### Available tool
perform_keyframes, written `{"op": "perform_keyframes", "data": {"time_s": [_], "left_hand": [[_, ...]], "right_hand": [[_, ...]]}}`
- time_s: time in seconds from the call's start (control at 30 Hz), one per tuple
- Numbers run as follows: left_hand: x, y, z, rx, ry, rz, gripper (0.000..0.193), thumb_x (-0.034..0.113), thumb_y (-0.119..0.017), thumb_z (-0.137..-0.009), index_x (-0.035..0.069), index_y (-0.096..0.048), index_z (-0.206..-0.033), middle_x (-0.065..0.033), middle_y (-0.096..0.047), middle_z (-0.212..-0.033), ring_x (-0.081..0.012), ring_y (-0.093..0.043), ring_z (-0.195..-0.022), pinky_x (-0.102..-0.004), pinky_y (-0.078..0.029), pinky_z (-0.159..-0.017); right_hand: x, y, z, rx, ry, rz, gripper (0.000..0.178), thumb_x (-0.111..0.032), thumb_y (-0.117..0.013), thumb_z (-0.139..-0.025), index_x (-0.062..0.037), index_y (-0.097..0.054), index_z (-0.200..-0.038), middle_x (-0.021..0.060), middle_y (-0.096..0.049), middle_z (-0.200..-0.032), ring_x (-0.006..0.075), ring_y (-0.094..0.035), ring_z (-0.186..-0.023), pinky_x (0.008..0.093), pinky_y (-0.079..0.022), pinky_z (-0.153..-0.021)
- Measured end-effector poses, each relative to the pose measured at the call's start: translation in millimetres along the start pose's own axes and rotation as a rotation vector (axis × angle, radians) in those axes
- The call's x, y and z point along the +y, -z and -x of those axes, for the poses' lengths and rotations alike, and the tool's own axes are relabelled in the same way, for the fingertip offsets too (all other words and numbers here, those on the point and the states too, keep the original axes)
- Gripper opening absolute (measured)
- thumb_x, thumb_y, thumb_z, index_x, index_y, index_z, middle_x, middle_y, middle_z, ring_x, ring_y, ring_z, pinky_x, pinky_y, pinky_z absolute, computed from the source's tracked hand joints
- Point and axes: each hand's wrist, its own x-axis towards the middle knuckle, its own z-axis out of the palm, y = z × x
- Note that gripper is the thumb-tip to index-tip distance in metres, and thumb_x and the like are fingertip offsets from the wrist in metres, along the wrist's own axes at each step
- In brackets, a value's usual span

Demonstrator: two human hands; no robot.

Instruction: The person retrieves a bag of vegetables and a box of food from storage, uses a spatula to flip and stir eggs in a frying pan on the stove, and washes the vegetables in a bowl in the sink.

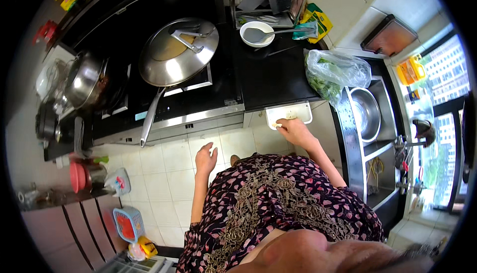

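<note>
My right hand (296, 133) is over the near rim of a white rectangular bin (309, 115) below the counter's front edge. Its fingers are pinched on a small pale piece (277, 125), too small to name exactly. Some pale scraps seem to lie inside the bin. My left hand (206, 158) hangs in front of the stove, fingers loosely curved and apart, holding nothing. Beyond it, a lidded wok (174, 69) sits on the burner, its long steel handle (152, 116) pointing toward me.
On the black counter stand a white bowl (252, 26) with a grey spatula (256, 35) across it and a plastic bag of greens (328, 76). A steel basin (365, 116) sits in the sink at right. A steel pot (84, 81) is at left.
</note>
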Motion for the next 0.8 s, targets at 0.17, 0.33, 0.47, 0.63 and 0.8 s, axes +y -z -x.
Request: {"op": "perform_keyframes", "data": {"time_s": [0.17,0.33,0.47,0.63,0.8], "left_hand": [[-19,15,0,-0.019,0.076,0.167,0.033,0.02,-0.062,-0.085,0.0,-0.063,-0.111,-0.0188,-0.067,-0.101,-0.0278,-0.068,-0.079,-0.0353,-0.054,-0.071],[-2,9,-10,0.044,0.099,0.241,0.032,0.02,-0.062,-0.086,-0.001,-0.063,-0.111,-0.0162,-0.068,-0.093,-0.0215,-0.067,-0.075,-0.0309,-0.053,-0.068],[18,11,-7,0.049,0.148,0.385,0.034,0.02,-0.062,-0.088,-0.002,-0.061,-0.114,-0.0126,-0.067,-0.094,-0.0178,-0.066,-0.077,-0.0285,-0.052,-0.069],[14,43,-2,0.094,0.264,0.587,0.035,0.021,-0.061,-0.091,-0.004,-0.059,-0.115,-0.0106,-0.066,-0.096,-0.0173,-0.065,-0.08,-0.0292,-0.052,-0.072],[7,71,20,0.189,0.446,0.659,0.033,0.02,-0.06,-0.091,-0.002,-0.059,-0.117,-0.0092,-0.067,-0.099,-0.0161,-0.065,-0.081,-0.025,-0.048,-0.066]], "right_hand": [[-1,5,-8,0.011,0.0,0.039,0.026,-0.023,-0.058,-0.084,-0.0045,-0.065,-0.101,0.021,-0.066,-0.08,0.04,-0.063,-0.076,0.0471,-0.05,-0.073],[51,46,-54,0.019,-0.037,0.295,0.029,-0.025,-0.059,-0.084,-0.0045,-0.064,-0.103,0.021,-0.066,-0.086,0.0382,-0.063,-0.084,0.0479,-0.05,-0.075],[79,76,-136,0.248,-0.191,0.427,0.047,-0.018,-0.057,-0.086,-0.0041,-0.044,-0.129,0.0207,-0.06,-0.101,0.0378,-0.061,-0.091,0.0454,-0.05,-0.078],[109,89,-218,0.301,-0.329,0.555,0.055,-0.011,-0.058,-0.084,-0.0113,-0.041,-0.136,0.0175,-0.044,-0.132,0.0362,-0.055,-0.107,0.0449,-0.051,-0.082],[99,68,-250,0.339,-0.214,0.609,0.057,-0.007,-0.058,-0.08,-0.0138,-0.044,-0.135,0.0112,-0.038,-0.142,0.0321,-0.052,-0.112,0.0442,-0.048,-0.085]]}}
